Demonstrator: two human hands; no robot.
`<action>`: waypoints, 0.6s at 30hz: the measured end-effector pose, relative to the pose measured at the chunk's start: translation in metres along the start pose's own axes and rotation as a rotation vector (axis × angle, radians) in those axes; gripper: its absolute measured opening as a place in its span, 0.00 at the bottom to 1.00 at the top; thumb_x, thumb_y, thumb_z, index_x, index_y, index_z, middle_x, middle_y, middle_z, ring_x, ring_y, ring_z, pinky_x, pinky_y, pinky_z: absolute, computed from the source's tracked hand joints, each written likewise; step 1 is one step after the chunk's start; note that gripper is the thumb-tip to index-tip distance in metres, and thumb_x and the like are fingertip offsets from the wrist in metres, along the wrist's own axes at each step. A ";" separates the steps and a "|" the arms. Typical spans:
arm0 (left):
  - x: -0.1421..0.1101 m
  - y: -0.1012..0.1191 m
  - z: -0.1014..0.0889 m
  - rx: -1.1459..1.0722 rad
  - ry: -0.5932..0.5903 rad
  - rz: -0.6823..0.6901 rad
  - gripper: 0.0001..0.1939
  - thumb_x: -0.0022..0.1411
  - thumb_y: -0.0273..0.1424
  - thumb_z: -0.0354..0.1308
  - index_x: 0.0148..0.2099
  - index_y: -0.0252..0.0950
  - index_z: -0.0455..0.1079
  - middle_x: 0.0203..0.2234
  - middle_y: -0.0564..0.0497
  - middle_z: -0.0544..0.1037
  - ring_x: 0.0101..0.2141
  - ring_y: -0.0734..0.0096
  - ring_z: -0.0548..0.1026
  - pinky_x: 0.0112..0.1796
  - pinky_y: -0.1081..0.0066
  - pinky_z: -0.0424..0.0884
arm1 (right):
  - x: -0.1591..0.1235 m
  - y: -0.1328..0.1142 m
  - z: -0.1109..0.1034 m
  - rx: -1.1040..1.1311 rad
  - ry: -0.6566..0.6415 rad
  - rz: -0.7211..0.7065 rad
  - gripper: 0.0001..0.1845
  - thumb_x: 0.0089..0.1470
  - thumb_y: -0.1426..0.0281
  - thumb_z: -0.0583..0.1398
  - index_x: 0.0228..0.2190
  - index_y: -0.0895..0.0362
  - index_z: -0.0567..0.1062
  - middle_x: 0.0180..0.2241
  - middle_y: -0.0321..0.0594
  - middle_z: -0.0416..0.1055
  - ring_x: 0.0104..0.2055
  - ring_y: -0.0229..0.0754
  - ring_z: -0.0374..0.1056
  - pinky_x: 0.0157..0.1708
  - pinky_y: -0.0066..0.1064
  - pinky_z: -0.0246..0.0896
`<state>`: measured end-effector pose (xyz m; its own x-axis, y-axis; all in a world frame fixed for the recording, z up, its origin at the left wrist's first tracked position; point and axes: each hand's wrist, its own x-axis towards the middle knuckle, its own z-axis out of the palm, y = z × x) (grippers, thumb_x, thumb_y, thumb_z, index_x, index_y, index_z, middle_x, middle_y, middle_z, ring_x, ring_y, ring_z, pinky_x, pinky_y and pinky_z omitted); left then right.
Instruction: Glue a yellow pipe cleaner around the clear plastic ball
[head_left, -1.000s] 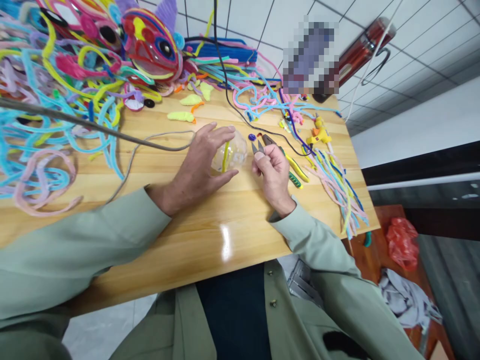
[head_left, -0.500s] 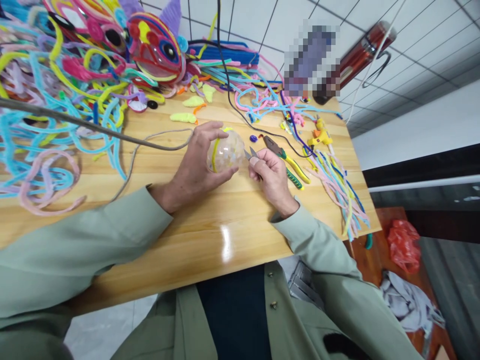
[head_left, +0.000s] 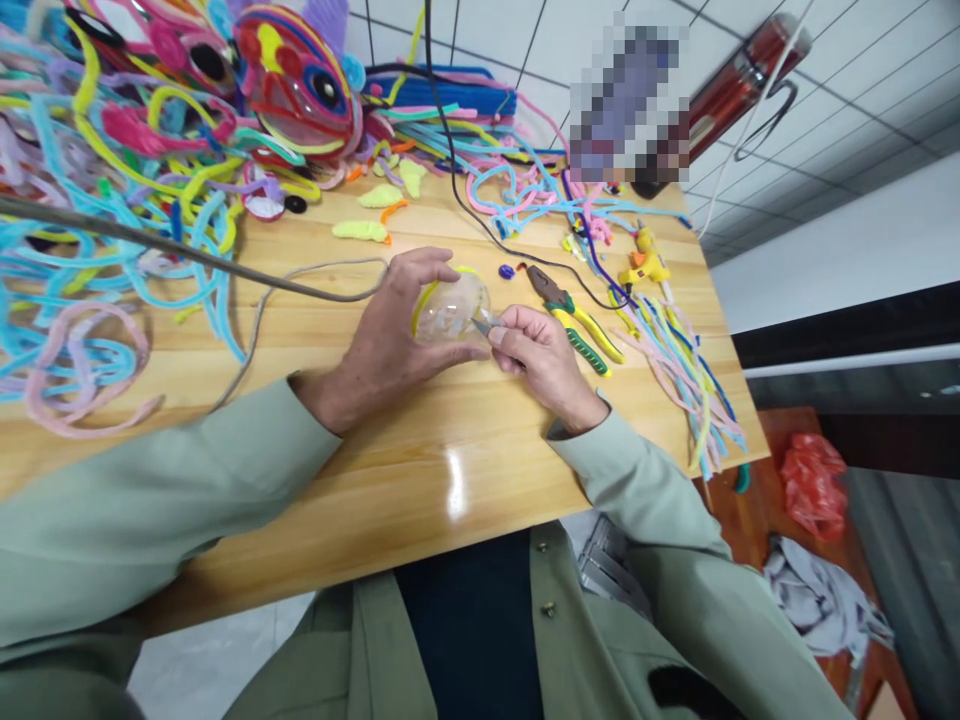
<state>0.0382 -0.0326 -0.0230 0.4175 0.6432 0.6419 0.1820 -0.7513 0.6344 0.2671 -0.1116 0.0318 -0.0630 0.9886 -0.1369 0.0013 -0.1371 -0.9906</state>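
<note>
My left hand point(head_left: 390, 325) is curled round a clear plastic ball point(head_left: 454, 305), thumb below and fingers above. A yellow fuzzy strip runs round the ball's left side and top. Pinched in my right hand point(head_left: 536, 355) are small scissors point(head_left: 482, 325); only their pointed grey blades show, and the handles are hidden in the fingers. The tips are at the ball's lower right side; whether they pierce it I cannot tell. Just right of my right hand lie pliers point(head_left: 574, 315) with green and yellow handles. A small dark-blue coil point(head_left: 506, 271) rests beyond the blades.
Piled pipe cleaners point(head_left: 150, 230) and a colourful fish-like figure point(head_left: 300, 90) fill the back left. A yellow glue gun point(head_left: 645, 262) stands near a pipe-cleaner bundle point(head_left: 686, 375) at right. A black cable point(head_left: 454, 150) crosses the table point(head_left: 375, 510). A red flask point(head_left: 739, 90) is behind.
My right hand has brought the scissors left and slightly down, onto the ball's right side. The ball has tilted a little in my left hand. The view has shifted slightly.
</note>
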 end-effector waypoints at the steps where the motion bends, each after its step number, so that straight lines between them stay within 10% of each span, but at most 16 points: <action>1: 0.000 0.000 0.001 -0.003 0.014 0.013 0.42 0.70 0.67 0.74 0.71 0.52 0.65 0.70 0.44 0.77 0.72 0.42 0.77 0.73 0.36 0.76 | 0.000 0.000 0.000 0.001 -0.010 0.000 0.23 0.61 0.52 0.75 0.29 0.51 0.73 0.20 0.27 0.68 0.21 0.32 0.53 0.24 0.29 0.47; 18: 0.003 0.008 -0.001 0.033 -0.032 -0.008 0.40 0.75 0.63 0.71 0.74 0.47 0.67 0.70 0.38 0.78 0.74 0.41 0.76 0.76 0.40 0.73 | -0.001 0.003 0.000 0.021 -0.044 -0.023 0.24 0.61 0.52 0.76 0.28 0.51 0.72 0.18 0.25 0.65 0.20 0.32 0.50 0.24 0.29 0.46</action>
<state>0.0401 -0.0362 -0.0154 0.4444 0.6447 0.6221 0.2145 -0.7507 0.6248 0.2670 -0.1127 0.0293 -0.1065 0.9878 -0.1137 -0.0218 -0.1166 -0.9929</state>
